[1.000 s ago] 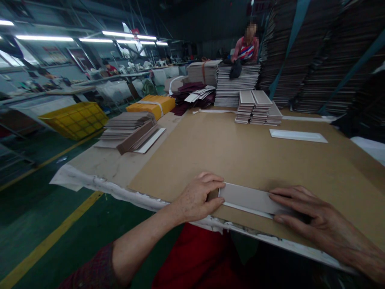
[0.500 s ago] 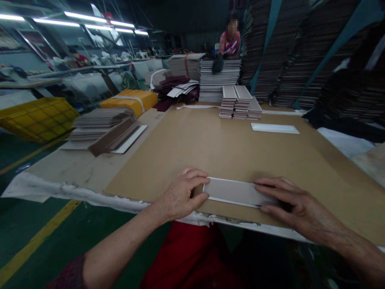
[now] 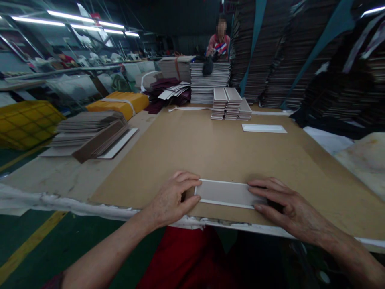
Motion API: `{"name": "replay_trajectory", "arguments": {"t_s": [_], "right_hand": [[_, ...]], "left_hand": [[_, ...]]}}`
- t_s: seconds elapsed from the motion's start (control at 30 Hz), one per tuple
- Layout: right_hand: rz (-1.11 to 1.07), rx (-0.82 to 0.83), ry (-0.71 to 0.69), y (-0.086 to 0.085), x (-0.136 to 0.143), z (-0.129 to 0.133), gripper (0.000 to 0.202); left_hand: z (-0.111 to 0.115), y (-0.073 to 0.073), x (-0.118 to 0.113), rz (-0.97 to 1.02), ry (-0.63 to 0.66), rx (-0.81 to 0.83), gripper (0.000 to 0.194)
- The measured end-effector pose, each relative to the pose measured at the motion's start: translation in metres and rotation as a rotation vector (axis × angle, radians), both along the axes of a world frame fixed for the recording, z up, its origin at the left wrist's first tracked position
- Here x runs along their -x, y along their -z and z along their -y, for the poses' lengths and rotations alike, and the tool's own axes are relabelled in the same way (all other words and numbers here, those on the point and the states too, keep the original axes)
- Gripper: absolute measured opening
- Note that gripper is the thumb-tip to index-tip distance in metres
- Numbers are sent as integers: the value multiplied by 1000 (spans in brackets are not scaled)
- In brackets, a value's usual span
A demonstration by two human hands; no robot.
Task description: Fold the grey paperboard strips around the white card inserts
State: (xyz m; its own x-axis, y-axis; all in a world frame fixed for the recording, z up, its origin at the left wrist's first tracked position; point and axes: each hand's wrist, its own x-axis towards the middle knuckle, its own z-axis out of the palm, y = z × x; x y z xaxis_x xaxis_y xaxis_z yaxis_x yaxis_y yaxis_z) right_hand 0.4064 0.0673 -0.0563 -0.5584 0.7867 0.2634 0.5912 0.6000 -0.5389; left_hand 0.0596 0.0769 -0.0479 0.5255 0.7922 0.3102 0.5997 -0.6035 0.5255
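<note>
We've a panel (image 3: 224, 193) on the board (image 3: 186, 152) nr the front edge of the table (image 3: 63, 176), btwn our L hand (image 3: 173, 196) & R hand (image 3: 282, 202). Far back on the board: panel stacks (image 3: 227, 104), w/ a lone strip (image 3: 264, 128) in front, to R. Card pile (image 3: 90, 124) L of the board, parcel (image 3: 116, 103) bhd it. Sheet stack (image 3: 209, 83) bhd panel stacks, co-worker (image 3: 221, 45) bhd that.

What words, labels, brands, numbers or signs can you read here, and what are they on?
None can be read.
Panel at the left hand and right hand: no lettering shows.
Yellow package: no lettering shows.
Red patch near the ceiling lights: too small and blurred to tell whether it bears text.
</note>
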Motion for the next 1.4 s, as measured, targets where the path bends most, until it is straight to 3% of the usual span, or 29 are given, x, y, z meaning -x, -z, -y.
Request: {"name": "replay_trajectory", "arguments": {"t_s": [0.5,0.77,1.0,1.1,1.23,1.4], "right_hand": [[114,-129,-36,-4,4,4,29],[349,-325,-31,-12,20,12,28],[434,-307,2,-13,38,18,37],[446,-294,7,-8,40,19,40],[416,-301,8,-5,30,21,39],[243,-230,62,-9,-8,21,33]], "left_hand": [[4,-3,0,-65,-1,-13,31],[9,-16,-9,-426,46,-112,29],[7,-14,-6,-587,109,-234,58],[7,-15,-6,-607,135,-246,60],[6,-17,-8,-584,128,-221,55],[7,-12,-3,-504,81,-144,56]]}}
